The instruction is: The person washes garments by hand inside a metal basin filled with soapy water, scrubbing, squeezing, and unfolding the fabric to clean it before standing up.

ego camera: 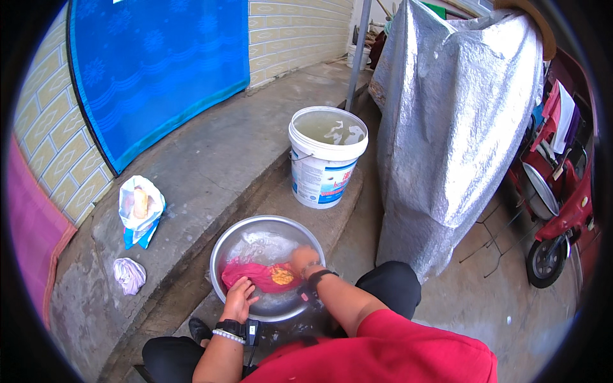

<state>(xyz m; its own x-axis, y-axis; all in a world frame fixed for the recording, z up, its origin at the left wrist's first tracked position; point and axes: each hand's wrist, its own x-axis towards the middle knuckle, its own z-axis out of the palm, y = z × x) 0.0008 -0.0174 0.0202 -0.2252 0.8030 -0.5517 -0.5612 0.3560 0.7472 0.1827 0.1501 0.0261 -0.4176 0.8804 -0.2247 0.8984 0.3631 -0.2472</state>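
Observation:
A round metal basin (pixel 266 306) with water in it stands low before me. In the water lies a wet pinkish-red cloth (pixel 249 276) with a yellow patch (pixel 281 275). My left hand (pixel 239 298) is over the basin's near left edge, fingers spread, at the cloth's near side; it holds nothing. At the basin's right side my right hand (pixel 305 260) reaches in beside the cloth's right end. It is blurred, and its fingers cannot be made out well enough to tell whether they grip the cloth.
A white plastic bucket (pixel 328 158) of cloudy water stands behind the basin. On the concrete ledge (pixel 191 191) at left are an opened plastic bag (pixel 141 206) and a bundled pale cloth or bag (pixel 130 276). A silver cover (pixel 445 134) hangs at right, near a red motor vehicle (pixel 570 201).

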